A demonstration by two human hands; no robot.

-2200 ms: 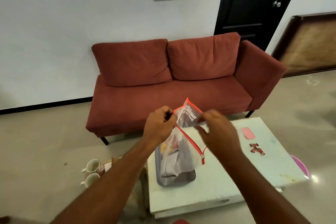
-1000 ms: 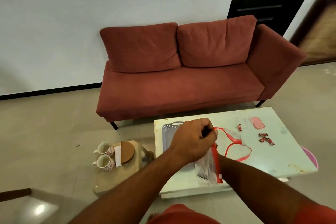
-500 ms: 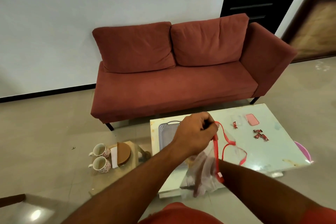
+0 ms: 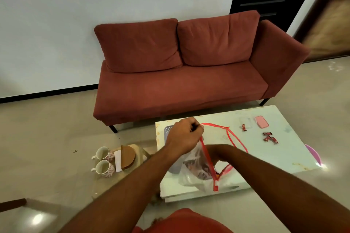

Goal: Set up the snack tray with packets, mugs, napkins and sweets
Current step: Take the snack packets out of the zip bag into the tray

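A clear zip bag with a red zipper rim [image 4: 230, 135] hangs open over the white table [image 4: 284, 149]. My left hand [image 4: 184, 136] pinches the rim at its upper left corner. My right hand [image 4: 214, 154] is sunk wrist-deep inside the bag, its fingers hidden among the packets [image 4: 198, 168]. A grey perforated tray [image 4: 168, 130] lies under my left hand, mostly covered. Red wrapped sweets [image 4: 269, 137] lie on the table's right part. Two floral mugs [image 4: 103, 161] and a white napkin stack [image 4: 118, 160] sit on a low wooden stool at the left.
A pink flat case [image 4: 261, 121] and a clear small item [image 4: 246, 120] lie near the table's far edge. A brown round board [image 4: 127, 156] rests on the stool. A red sofa [image 4: 180, 85] stands behind the table. A pink bowl [image 4: 313, 155] peeks out beyond the table's right edge.
The bag was held up shut at its zipper by both hands; now it is lowered and open, my left hand holds the rim and my right hand has gone inside.
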